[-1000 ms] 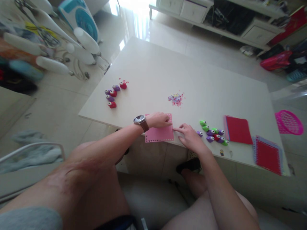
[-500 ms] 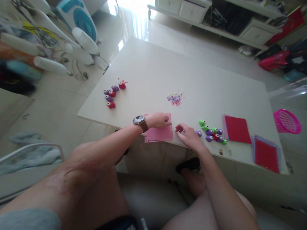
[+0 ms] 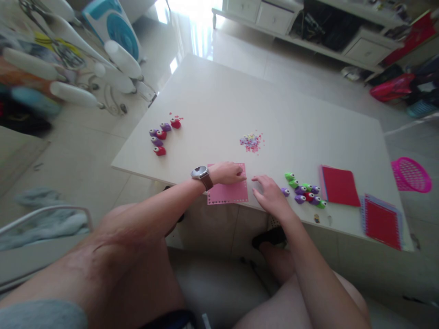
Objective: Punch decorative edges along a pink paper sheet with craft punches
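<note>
A pink sheet [image 3: 228,194] with small holes punched along its edges lies at the table's near edge and juts slightly past it. My left hand [image 3: 229,172], a watch on its wrist, rests over the upper part of the sheet with its fingers curled; what they hold, if anything, is hidden. Just right of the sheet, my right hand [image 3: 267,189] hovers at the table with thumb and fingers apart and nothing between them. Close to its right side stands a purple punch [image 3: 285,192], beside a cluster of green, purple and red punches [image 3: 309,196].
Small paper cutouts [image 3: 251,142] are piled mid-table. Red and purple punches [image 3: 159,151] stand at the left of the white table [image 3: 219,100]. Red sheets [image 3: 340,185] and a second stack [image 3: 382,222] lie at the right. A pink basket [image 3: 410,174] is beyond the right edge.
The thumb and fingers of my right hand have spread wider apart. My left hand has stayed in place on the pink sheet.
</note>
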A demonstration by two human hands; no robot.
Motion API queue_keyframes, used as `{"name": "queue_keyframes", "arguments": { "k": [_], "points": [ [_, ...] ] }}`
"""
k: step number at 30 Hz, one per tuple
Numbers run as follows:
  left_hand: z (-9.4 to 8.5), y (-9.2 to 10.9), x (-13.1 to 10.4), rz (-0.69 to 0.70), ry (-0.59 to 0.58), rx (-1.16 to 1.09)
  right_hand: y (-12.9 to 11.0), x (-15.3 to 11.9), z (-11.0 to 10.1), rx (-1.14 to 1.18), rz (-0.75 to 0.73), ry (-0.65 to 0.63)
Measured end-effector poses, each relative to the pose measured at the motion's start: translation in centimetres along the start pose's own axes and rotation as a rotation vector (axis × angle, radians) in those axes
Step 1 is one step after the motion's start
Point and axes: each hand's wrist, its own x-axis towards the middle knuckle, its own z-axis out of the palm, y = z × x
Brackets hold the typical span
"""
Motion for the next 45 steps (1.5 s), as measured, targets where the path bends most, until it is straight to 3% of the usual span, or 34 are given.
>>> {"name": "queue_keyframes", "arguments": {
  "k": [6, 12, 19, 23, 29, 33, 37, 45],
  "points": [
    [0.1, 0.0, 0.0, 0.017, 0.036, 0.006, -0.3, 0.0, 0.2, -0.078, 0.035, -0.069],
    [0.1, -0.1, 0.1, 0.006, 0.024, -0.023, 0.7, -0.3, -1.0, -0.214, 0.325, -0.150],
    [0.1, -0.2, 0.1, 0.010, 0.015, -0.003, 3.3, -1.0, -3.4, -0.370, 0.520, -0.130],
    [0.0, 0.1, 0.0, 0.001, 0.006, 0.002, 3.5, -1.2, -3.4, -0.358, 0.452, -0.105],
    [0.1, 0.7, -0.2, 0.005, 0.034, 0.035, 2.2, -1.3, 0.1, -0.280, 0.230, -0.144],
    [0.5, 0.8, -0.1, 0.019, 0.049, 0.051, 1.1, -1.5, 2.0, -0.381, 0.301, -0.187],
    [0.7, 0.8, -0.1, 0.027, 0.063, 0.068, -0.3, -1.5, 2.3, -0.414, 0.426, -0.245],
    [0.8, 0.7, 0.0, 0.042, 0.059, 0.094, -1.5, -1.5, 2.1, -0.512, 0.378, -0.244]
  ]
}}
